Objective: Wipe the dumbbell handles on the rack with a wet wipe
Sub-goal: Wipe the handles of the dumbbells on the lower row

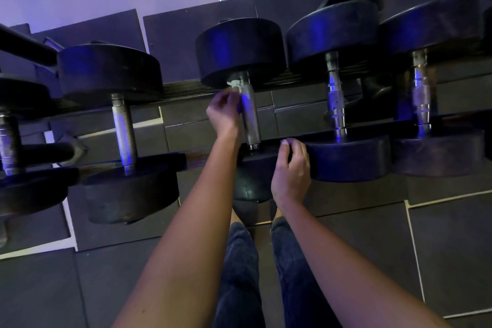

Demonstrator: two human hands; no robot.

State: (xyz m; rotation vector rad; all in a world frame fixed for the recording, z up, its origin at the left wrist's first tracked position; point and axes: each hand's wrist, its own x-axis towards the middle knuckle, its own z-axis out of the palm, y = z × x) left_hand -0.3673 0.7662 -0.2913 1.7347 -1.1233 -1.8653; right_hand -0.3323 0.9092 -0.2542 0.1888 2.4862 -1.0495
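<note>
1. While the left hand (225, 112) pinches the wet wipe (234, 87) against the far end of the middle dumbbell handle (250, 114), the right hand (291, 168) rests loosely curled on the near head (247, 184), holding nothing.
2. Limp, light wipe on stiff, grippy knurled steel: I'd wrap it round.
3. The left dumbbell (124, 130) and right dumbbell (336, 104) sit close; bulky heads crowd the handle ends.

Knurled metal handle (250, 112) (shiny); matt rubber heads (239, 48).

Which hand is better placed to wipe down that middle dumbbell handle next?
Left. The left hand pinches the wet wipe against the middle handle; the right hand has no wipe and rests on the near weight head.
</note>
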